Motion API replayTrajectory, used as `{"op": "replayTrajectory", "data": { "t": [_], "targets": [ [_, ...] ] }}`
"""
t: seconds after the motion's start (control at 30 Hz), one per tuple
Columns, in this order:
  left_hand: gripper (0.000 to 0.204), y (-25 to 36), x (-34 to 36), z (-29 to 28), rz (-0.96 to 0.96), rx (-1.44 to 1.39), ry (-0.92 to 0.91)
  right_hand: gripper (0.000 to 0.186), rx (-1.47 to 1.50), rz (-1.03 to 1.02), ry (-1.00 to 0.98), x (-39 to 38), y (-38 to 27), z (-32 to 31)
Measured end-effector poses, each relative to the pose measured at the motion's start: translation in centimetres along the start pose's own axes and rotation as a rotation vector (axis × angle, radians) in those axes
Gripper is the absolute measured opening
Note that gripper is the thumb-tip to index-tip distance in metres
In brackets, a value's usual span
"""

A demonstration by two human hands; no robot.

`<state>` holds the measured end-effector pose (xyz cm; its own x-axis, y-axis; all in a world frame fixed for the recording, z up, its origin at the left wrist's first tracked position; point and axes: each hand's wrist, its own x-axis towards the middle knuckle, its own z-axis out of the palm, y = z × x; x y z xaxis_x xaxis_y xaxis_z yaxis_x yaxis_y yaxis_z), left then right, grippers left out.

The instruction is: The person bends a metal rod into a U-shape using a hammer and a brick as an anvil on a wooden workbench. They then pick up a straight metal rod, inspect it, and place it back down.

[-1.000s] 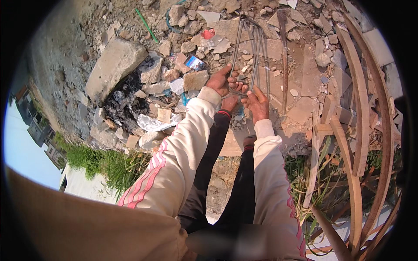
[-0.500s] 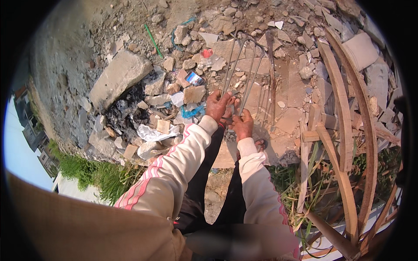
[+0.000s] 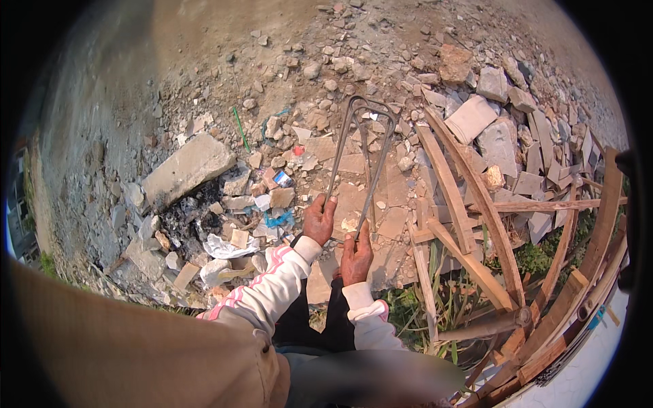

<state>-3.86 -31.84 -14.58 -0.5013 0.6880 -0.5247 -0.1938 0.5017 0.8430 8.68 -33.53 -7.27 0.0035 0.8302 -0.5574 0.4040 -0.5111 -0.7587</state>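
Nearest to us, we note two pale sleeves (image 3: pixel 255 296) with pink trim, reaching in above dark trousers (image 3: pixel 335 319). At near right, we find wooden planks (image 3: pixel 471 266) lying across one another, with grass (image 3: pixel 403 309) showing around their near ends.

The right hand (image 3: pixel 356 260) is closed around the near part of the right leg of a bent metal frame (image 3: pixel 339 156). Slightly farther and to its left, the left hand (image 3: pixel 317 222) grips the left leg of the same frame. The frame runs from the hands toward the far side, above the rubble, and ends in a bend; we cannot tell how its near end is shaped, as the hands partly cover it.

To the left of the hands, we record a crumpled white sheet (image 3: pixel 221 249) beside a charred patch (image 3: pixel 190 217), and a scrap of blue plastic (image 3: pixel 277 219). A large concrete slab (image 3: pixel 189 170) lies just beyond the charring. Farther on, we see a thin green strip (image 3: pixel 241 128); at far right, broken blocks (image 3: pixel 492 84) are heaped.
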Motion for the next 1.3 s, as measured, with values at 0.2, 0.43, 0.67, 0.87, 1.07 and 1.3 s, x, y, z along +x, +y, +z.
{"op": "replayTrajectory", "data": {
  "t": [0.2,0.43,0.67,0.87,1.07,1.3],
  "targets": [
    [0.031,12.2,-4.4,1.2,0.215,0.274,-0.001,0.054,0.0,-0.246,0.152,-2.8,-6.8,-4.4],
    [0.026,24.2,-9.0,1.9,0.573,0.105,-0.069,0.057,0.264,-0.333,0.221,-8.0,-15.1,-8.2],
    [0.025,30.1,-13.1,1.5,0.691,0.053,-0.197,0.065,0.417,-0.367,0.23,-12.7,-20.1,-11.4],
    [0.027,31.7,-16.9,2.7,0.49,-0.064,-0.592,0.038,0.674,-0.25,0.063,-19.0,-20.6,-15.9],
    [0.021,24.6,-17.8,2.7,-0.354,-0.106,-0.994,0.03,0.741,-0.116,0.038,-22.6,-17.8,-17.8],
    [0.027,10.9,-17.6,-3.5,0.248,0.795,-1.214,0.029,0.734,0.218,-0.021,-22.5,-12.3,-14.9]
  ]
}}
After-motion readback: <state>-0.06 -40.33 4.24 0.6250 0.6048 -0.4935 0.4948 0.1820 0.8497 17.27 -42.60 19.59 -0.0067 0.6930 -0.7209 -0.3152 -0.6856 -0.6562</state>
